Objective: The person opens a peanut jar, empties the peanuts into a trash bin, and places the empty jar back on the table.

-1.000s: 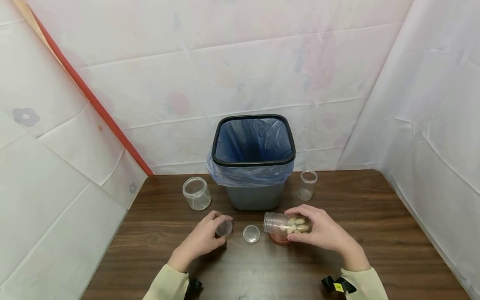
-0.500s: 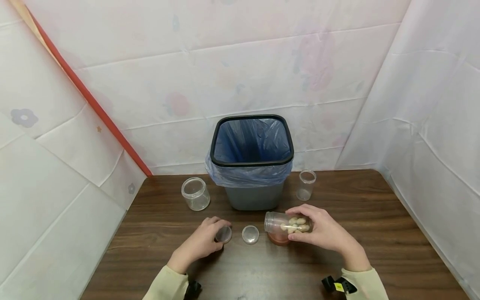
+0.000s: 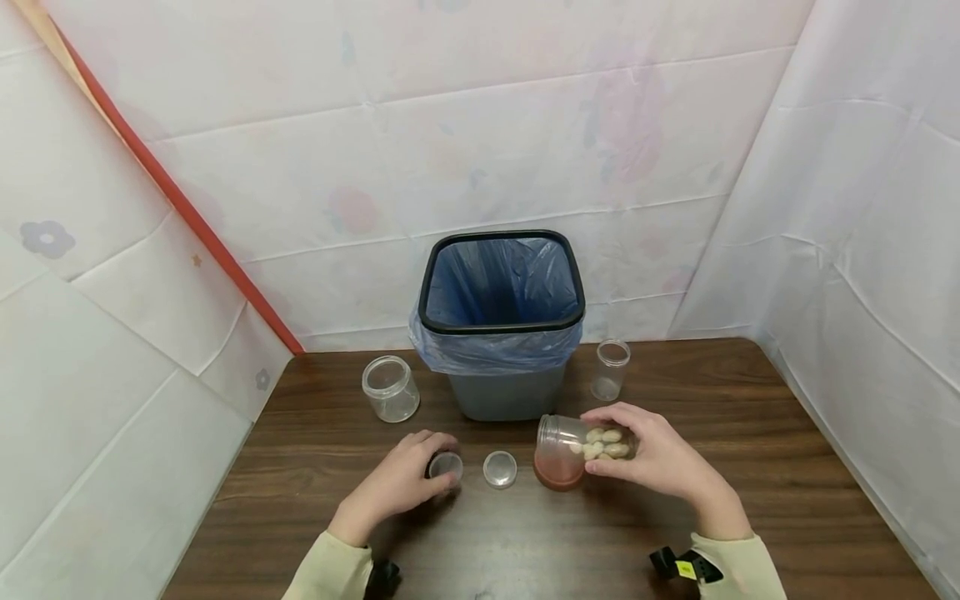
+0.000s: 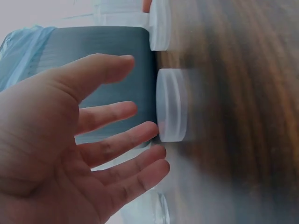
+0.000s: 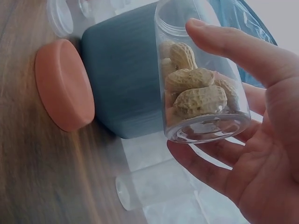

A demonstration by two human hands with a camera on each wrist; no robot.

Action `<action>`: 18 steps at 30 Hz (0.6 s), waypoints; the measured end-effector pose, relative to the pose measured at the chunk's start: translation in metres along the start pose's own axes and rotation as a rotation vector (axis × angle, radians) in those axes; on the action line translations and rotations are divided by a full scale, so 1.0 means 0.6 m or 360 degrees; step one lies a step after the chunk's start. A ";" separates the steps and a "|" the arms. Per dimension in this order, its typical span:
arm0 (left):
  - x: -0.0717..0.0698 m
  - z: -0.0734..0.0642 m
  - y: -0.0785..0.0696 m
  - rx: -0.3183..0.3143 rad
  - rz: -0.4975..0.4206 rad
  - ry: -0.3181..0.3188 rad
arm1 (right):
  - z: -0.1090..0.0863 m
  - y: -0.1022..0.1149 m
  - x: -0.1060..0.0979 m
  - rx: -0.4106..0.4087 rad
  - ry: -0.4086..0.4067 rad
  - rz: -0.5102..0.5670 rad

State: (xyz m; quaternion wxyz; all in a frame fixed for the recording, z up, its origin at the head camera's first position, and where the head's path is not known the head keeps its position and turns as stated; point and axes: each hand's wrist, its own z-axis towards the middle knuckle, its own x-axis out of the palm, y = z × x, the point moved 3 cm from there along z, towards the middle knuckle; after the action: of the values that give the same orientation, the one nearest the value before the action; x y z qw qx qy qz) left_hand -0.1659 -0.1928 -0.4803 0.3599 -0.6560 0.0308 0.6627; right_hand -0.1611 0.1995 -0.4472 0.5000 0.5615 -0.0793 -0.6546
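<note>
My right hand (image 3: 648,450) grips a clear jar (image 3: 564,435) lying on its side in the air, its mouth facing left. Several peanuts in shells (image 5: 198,100) sit inside, toward the jar's base. Partly beneath the jar on the table is a terracotta-orange lid (image 3: 557,482). My left hand (image 3: 405,477) is spread loosely around a small clear lid (image 3: 446,469). The left wrist view has that lid (image 4: 172,105) on the table just past the fingertips, with the thumb apart from it. A second clear lid (image 3: 500,470) lies between the hands.
Behind the lids stands a grey trash bin (image 3: 510,393) with a black rim and blue liner. A wide clear jar (image 3: 392,390) is left of it, a narrower clear jar (image 3: 610,371) right of it. White patterned sheets (image 3: 487,150) enclose the wooden table (image 3: 300,467).
The right hand has shifted the jar slightly right, baring more of the orange lid. The lid by the left hand sits a little lower in the head view than a second ago.
</note>
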 end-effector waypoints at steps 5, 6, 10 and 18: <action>-0.021 0.006 0.000 0.0034 -0.0038 -0.0091 | -0.005 -0.001 -0.018 0.0036 -0.0037 0.0006; -0.026 0.007 -0.001 0.0030 -0.0048 -0.0110 | -0.007 -0.001 -0.022 0.0037 -0.0046 0.0008; -0.052 0.014 -0.001 0.0016 -0.0088 -0.0223 | -0.010 -0.001 -0.046 0.0051 -0.0077 0.0012; -0.138 0.035 -0.015 0.0047 -0.0053 -0.0547 | 0.000 0.020 -0.123 0.0057 -0.0099 0.0098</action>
State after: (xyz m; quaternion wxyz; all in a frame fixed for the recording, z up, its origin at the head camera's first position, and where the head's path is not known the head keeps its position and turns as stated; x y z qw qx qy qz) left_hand -0.1888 -0.2113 -0.3996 0.3804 -0.5282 -0.0324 0.7584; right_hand -0.1640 0.2487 -0.3910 0.5069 0.5470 -0.1239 -0.6546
